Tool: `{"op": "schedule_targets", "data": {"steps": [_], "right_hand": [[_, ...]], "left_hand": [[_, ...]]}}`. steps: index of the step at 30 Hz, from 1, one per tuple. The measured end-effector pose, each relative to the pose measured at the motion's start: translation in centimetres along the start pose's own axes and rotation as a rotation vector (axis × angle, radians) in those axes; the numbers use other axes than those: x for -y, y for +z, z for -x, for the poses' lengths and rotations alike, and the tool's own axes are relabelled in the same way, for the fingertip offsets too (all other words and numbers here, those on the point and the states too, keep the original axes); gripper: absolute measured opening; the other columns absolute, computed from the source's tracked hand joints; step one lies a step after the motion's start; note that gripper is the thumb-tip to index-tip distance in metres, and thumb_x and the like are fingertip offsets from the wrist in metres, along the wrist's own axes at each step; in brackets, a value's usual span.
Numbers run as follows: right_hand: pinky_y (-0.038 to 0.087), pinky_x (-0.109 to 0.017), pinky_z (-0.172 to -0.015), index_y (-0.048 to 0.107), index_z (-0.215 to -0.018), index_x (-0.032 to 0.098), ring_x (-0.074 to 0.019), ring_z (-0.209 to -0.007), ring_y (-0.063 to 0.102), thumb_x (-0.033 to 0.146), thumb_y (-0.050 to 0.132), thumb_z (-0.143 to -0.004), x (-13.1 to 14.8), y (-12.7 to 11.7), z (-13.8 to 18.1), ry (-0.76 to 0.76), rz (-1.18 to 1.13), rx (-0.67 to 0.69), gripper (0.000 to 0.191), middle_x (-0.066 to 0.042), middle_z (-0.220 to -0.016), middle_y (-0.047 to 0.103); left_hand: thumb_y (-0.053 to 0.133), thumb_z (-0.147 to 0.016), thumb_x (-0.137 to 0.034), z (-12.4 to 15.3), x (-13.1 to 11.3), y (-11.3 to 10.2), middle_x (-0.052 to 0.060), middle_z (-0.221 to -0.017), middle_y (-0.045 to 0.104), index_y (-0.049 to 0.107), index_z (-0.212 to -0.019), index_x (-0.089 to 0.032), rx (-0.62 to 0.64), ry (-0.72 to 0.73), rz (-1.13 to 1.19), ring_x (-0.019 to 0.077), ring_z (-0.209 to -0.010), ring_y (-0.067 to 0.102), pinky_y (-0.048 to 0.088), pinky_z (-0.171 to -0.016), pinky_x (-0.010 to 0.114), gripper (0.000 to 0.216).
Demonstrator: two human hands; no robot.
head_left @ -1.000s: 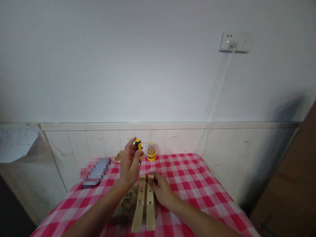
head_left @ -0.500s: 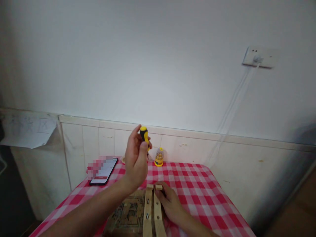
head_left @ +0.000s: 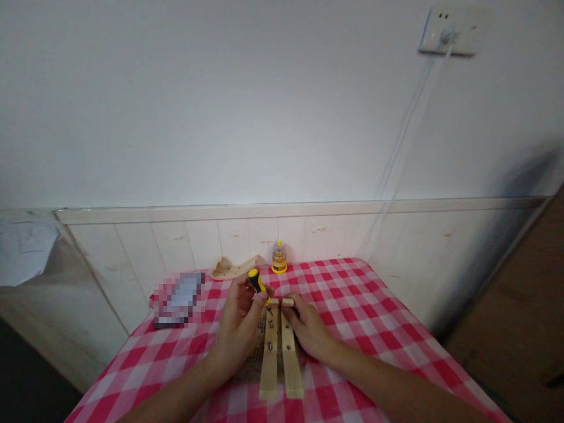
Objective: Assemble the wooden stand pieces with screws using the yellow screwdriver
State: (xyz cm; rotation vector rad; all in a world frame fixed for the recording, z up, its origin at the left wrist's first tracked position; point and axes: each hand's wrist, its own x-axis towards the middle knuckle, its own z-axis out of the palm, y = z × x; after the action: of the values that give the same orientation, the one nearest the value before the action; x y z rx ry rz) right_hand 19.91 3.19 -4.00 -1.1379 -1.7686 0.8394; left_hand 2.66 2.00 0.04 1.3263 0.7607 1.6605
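Observation:
My left hand (head_left: 235, 326) is closed around a yellow-and-black screwdriver (head_left: 255, 280), which tilts with its shaft pointing down. Its tip is close to the upper of two screws in the left wooden strip (head_left: 269, 376); whether they touch I cannot tell. My right hand (head_left: 311, 332) grips the far end of a matching wooden strip (head_left: 292, 370), which has two holes. The strips lie side by side with a narrow gap between them. Beneath them is a brown board (head_left: 249, 373) with dark printed lines, partly hidden by my left hand.
A red-and-white checked cloth (head_left: 352, 317) covers the table. At the back stand a curved wooden piece (head_left: 235, 270) and a yellow-based bit holder (head_left: 279, 258). A phone (head_left: 180, 299), partly pixelated, lies at the left. The wall (head_left: 264, 106) carries a socket (head_left: 453, 29) with a plugged-in cable.
My left hand has lowered the screwdriver from above the table to the left strip. The view has tilted down, showing the strips' near ends. My right hand stays at its strip.

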Motion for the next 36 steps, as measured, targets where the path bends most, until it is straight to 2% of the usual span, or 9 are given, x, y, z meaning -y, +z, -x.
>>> {"op": "schedule_targets", "data": {"steps": [5,11,14,17,21,26,31,36], "right_hand": [[0.046,-0.032,-0.072,0.059,-0.099,0.022,-0.0215,-0.083,0.065,0.035,0.046,-0.104,0.2,0.0,0.1,-0.014,0.010,-0.001,0.019,-0.004,-0.090,0.069],[0.049,-0.033,-0.075,0.059,-0.102,0.023,-0.0200,-0.084,0.066,0.030,0.047,-0.103,0.6,-0.1,0.2,-0.037,-0.021,-0.001,0.014,-0.002,-0.092,0.070],[0.049,-0.032,-0.073,0.059,-0.101,0.024,-0.0198,-0.084,0.065,0.030,0.057,-0.098,0.9,-0.2,0.3,-0.002,-0.024,0.021,0.008,-0.002,-0.090,0.070],[0.050,-0.032,-0.075,0.058,-0.108,0.023,-0.0210,-0.088,0.066,0.026,0.070,-0.088,1.3,-0.4,0.4,0.032,-0.036,0.071,0.024,-0.002,-0.097,0.069],[0.051,-0.033,-0.078,0.054,-0.115,0.023,-0.0214,-0.094,0.065,0.018,0.072,-0.081,1.7,-0.6,0.6,0.040,-0.084,0.121,0.040,-0.003,-0.105,0.067],[0.049,-0.032,-0.077,0.052,-0.114,0.023,-0.0208,-0.092,0.064,0.017,0.075,-0.079,2.1,-0.6,0.7,0.063,-0.121,0.151,0.043,-0.001,-0.103,0.065],[0.047,-0.031,-0.073,0.051,-0.107,0.023,-0.0203,-0.088,0.062,0.015,0.076,-0.076,2.3,-0.6,0.7,0.080,-0.068,0.119,0.041,0.000,-0.097,0.063],[0.047,-0.031,-0.073,0.051,-0.106,0.023,-0.0199,-0.088,0.061,0.015,0.076,-0.076,2.4,-0.6,0.7,0.067,-0.035,0.104,0.040,0.000,-0.097,0.063]], "left_hand": [[0.071,-0.093,-0.032,-0.3,0.2,-0.5,0.004,-0.115,0.066,0.055,-0.131,-0.028,0.042,0.113,-0.053,0.0161,-0.097,0.068,0.056,-0.085,0.030,0.042],[0.071,-0.093,-0.031,-0.4,0.5,-1.4,0.006,-0.118,0.068,0.057,-0.136,-0.029,0.071,0.091,-0.180,0.0178,-0.100,0.067,0.057,-0.083,0.029,0.045],[0.070,-0.094,-0.031,-0.2,0.7,-1.5,0.007,-0.117,0.069,0.056,-0.139,-0.029,0.075,0.094,-0.162,0.0186,-0.100,0.069,0.059,-0.084,0.030,0.047],[0.070,-0.094,-0.031,0.0,1.4,-1.7,0.008,-0.120,0.069,0.054,-0.142,-0.029,0.074,0.091,-0.170,0.0183,-0.099,0.069,0.059,-0.084,0.031,0.050],[0.070,-0.093,-0.032,0.3,2.5,-2.1,0.008,-0.117,0.069,0.055,-0.140,-0.029,0.089,0.113,-0.208,0.0185,-0.093,0.070,0.061,-0.080,0.031,0.049],[0.072,-0.091,-0.033,0.2,2.9,-2.5,0.010,-0.122,0.069,0.058,-0.138,-0.027,0.042,0.155,-0.266,0.0229,-0.103,0.070,0.061,-0.086,0.035,0.049],[0.070,-0.093,-0.031,0.2,2.8,-2.6,0.011,-0.125,0.068,0.057,-0.139,-0.027,0.068,0.158,-0.285,0.0236,-0.108,0.069,0.061,-0.089,0.036,0.049],[0.070,-0.092,-0.032,0.3,2.7,-2.6,0.011,-0.125,0.068,0.055,-0.141,-0.029,0.083,0.160,-0.291,0.0246,-0.106,0.070,0.064,-0.079,0.034,0.052]]}}
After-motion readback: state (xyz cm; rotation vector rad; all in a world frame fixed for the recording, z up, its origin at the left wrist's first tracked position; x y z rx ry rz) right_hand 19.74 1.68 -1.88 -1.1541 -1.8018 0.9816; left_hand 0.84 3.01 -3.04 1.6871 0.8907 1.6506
